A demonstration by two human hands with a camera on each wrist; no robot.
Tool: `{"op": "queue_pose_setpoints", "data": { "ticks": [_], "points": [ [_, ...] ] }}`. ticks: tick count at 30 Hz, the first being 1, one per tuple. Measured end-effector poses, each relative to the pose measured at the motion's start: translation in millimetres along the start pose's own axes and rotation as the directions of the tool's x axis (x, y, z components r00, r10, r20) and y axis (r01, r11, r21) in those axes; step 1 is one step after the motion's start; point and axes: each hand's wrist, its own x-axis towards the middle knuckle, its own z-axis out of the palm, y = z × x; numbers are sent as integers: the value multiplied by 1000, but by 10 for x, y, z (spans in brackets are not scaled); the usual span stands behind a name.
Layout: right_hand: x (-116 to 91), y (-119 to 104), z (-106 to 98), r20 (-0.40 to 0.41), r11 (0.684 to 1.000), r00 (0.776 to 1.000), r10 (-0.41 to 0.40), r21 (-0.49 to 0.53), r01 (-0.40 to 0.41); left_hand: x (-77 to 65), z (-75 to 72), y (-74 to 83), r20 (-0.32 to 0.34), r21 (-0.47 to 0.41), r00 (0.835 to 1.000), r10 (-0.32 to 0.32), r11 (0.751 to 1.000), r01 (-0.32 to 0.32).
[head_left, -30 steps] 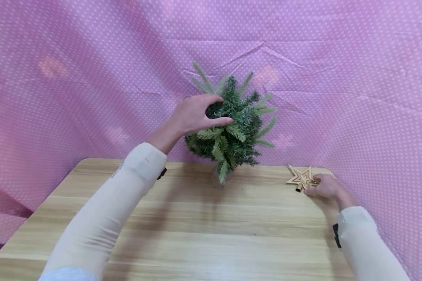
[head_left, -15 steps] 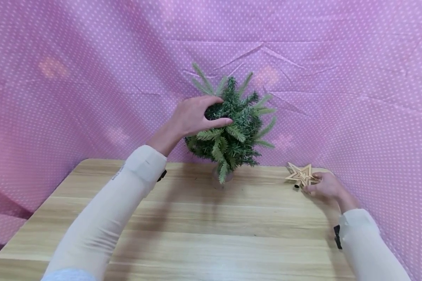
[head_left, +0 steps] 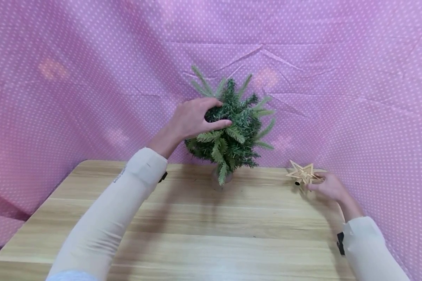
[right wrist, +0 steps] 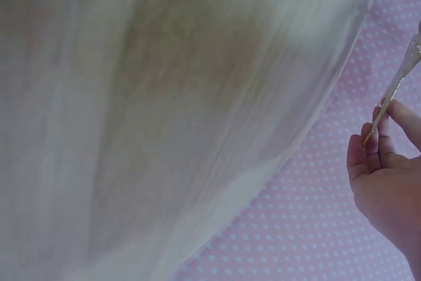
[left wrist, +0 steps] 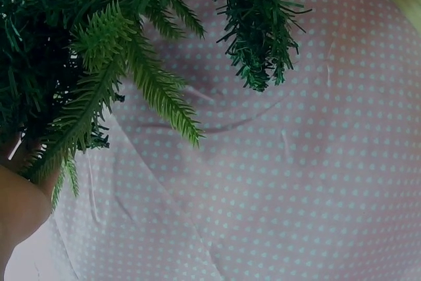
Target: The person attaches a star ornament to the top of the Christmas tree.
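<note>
A small artificial Christmas tree (head_left: 244, 132) stands near the back edge of the table. My left hand (head_left: 197, 115) holds its upper left side, thumb in front and index finger across the top; the other fingers are hidden in the branches. In the left wrist view, part of that hand (left wrist: 23, 208) shows under the green sprigs (left wrist: 164, 90). At the back right corner, my right hand (head_left: 328, 186) pinches a gold star tree topper (head_left: 302, 172) by one point. A short dark-ended tube sticks out at its base. The right wrist view shows the star (right wrist: 395, 87) edge-on between thumb and fingers.
The wooden table (head_left: 232, 226) has rounded back corners. A pink dotted cloth (head_left: 337, 58) hangs right behind it and along both sides. The tree's base (head_left: 216, 183) looks clear and round, partly covered by a drooping sprig.
My right hand has raised and tilted the star, its tube end coming up from the tabletop, and the wrist has shifted slightly right. The left hand and the tree stay in place.
</note>
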Motion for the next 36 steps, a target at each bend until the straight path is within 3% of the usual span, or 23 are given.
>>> {"op": "queue_pose_setpoints", "data": {
  "ticks": [15,28,36],
  "points": [
    [-51,-329,-84,-97,999,994,-50,-21,49,-40,36,-10,-89,33,995,39,999,-36],
    [-9,-708,-216,-155,997,985,-81,-8,81,-90,73,-44,-83,25,996,17,1000,-15],
    [25,-878,-287,-194,989,971,-140,-68,129,-93,70,-43,-91,32,996,22,999,-19]
  ]
}}
